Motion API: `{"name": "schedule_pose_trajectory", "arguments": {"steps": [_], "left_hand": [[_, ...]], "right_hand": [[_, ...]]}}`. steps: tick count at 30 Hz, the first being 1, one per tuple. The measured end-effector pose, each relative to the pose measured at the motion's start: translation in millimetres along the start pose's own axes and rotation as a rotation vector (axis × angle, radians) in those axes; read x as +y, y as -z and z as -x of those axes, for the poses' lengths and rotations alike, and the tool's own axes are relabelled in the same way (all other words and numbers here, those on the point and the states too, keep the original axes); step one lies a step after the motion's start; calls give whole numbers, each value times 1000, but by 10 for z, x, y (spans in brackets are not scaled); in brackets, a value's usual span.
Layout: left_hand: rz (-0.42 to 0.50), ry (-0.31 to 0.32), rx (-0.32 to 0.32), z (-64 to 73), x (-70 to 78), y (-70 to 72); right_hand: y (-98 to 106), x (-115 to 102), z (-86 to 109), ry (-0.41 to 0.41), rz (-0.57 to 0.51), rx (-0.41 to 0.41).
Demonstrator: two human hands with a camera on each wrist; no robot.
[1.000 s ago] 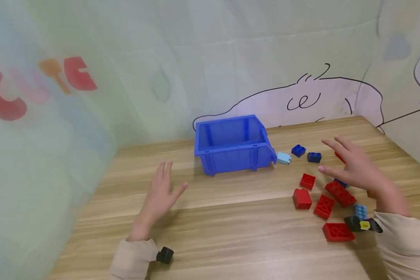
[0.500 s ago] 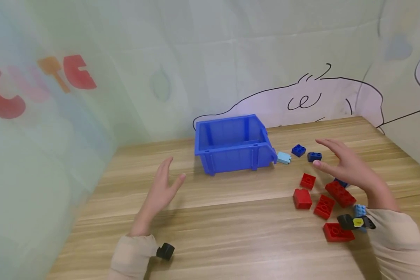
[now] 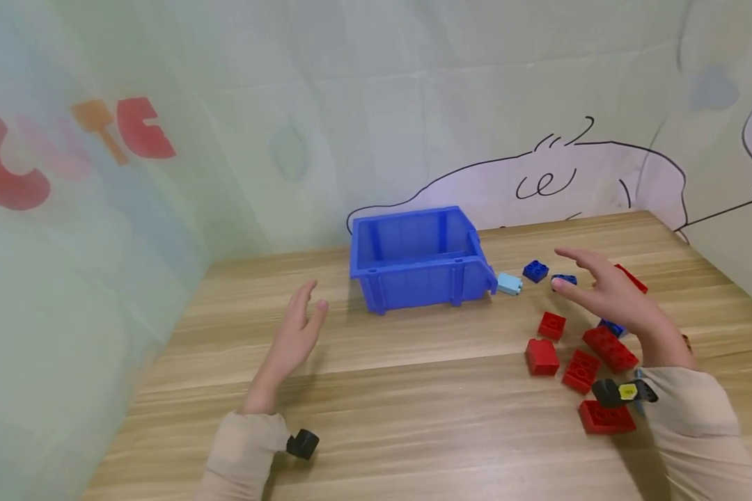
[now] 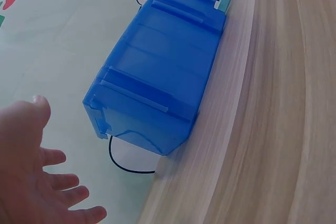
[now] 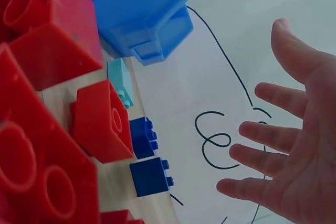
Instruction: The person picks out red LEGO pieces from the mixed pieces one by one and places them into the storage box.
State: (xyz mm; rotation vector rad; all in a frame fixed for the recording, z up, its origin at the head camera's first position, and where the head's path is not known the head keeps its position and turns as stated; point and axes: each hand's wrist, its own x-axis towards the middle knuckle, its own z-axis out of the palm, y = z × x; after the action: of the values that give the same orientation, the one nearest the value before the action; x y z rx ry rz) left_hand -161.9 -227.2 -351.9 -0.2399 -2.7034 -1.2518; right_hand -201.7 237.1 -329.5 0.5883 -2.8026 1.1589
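Note:
My left hand [image 3: 291,341] hovers over the left part of the table, fingers extended and holding nothing. To its right stands the blue plastic bin [image 3: 420,282], its open top facing up. My right hand [image 3: 611,296] is held above the toy bricks at the right, thumb and fingers spread, also holding nothing. Near its fingertips is a dark blue brick [image 3: 564,280], partly covered by the thumb in the head view. Another blue brick [image 3: 535,271] and a light blue brick [image 3: 509,283] lie between it and the bin. In the right wrist view, the spread fingers [image 5: 268,140] touch no brick.
Several red bricks [image 3: 581,370] lie scattered below and left of the right hand. A thin red piece [image 3: 631,278] lies behind it. A printed cloth [image 3: 276,139] hangs along the table's back and left sides. The wooden table [image 3: 413,417] stretches toward me.
My right hand has moved left over the bricks, uncovering the thin red piece behind it. My left hand has turned slightly, its fingers closer together. The bin and bricks stay put.

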Motion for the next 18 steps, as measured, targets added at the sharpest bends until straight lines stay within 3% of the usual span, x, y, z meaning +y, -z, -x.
{"name": "schedule_pose_trajectory", "arguments": {"steps": [18], "left_hand": [[130,84,54,-100,27,-61]], "right_hand": [[-122,-57,-169,-105,-133,15]]}}
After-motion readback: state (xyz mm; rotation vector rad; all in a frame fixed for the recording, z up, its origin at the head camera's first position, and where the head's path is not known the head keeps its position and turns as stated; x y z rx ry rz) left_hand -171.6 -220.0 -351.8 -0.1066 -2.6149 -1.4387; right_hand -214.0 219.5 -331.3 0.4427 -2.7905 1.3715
